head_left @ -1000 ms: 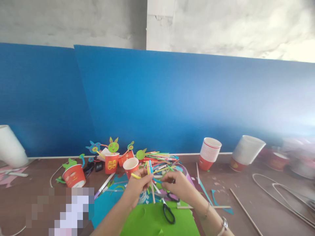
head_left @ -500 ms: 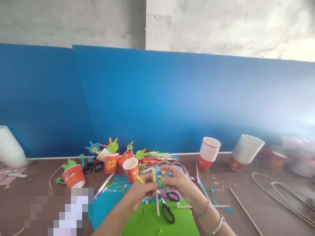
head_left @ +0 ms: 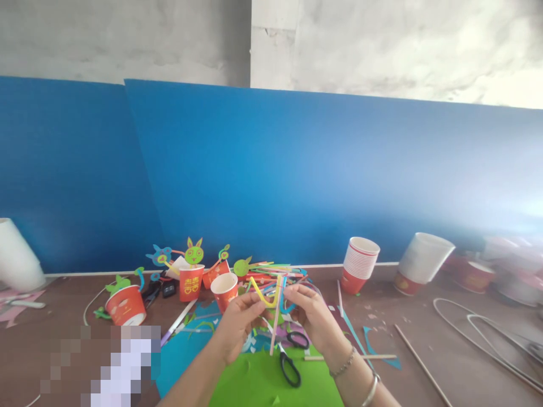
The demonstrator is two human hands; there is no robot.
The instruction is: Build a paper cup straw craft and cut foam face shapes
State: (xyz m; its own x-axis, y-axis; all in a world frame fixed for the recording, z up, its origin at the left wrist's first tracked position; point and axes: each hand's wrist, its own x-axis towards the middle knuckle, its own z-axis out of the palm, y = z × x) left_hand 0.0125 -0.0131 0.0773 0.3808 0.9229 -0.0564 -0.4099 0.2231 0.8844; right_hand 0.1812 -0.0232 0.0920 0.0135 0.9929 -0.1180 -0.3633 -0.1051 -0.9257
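Note:
Over the coloured paper, my left hand (head_left: 235, 328) pinches a yellow drinking straw (head_left: 262, 297) near its bend. Opposite it, my right hand (head_left: 314, 316) grips a bent blue straw (head_left: 283, 294) at its upper part. Between them a pale pink striped straw (head_left: 274, 334) slants downward, side by side with the yellow and blue ones at the top. How the straws are joined is too small to make out. Below the hands lie black-handled scissors (head_left: 290, 368), partly over a green sheet (head_left: 250, 379).
A blue sheet (head_left: 180, 362) lies left, among paper scraps. Red paper cups (head_left: 190, 284) with cut-paper figures stand behind, beside loose straws (head_left: 275, 272). Stacked cups (head_left: 360, 263) stand back right. Wooden sticks (head_left: 419, 362) and a cable (head_left: 475, 333) lie on the right.
My hands have drawn slightly apart, and the bent yellow and blue straws now show more fully between them. The pink striped straw has shifted a little up and right.

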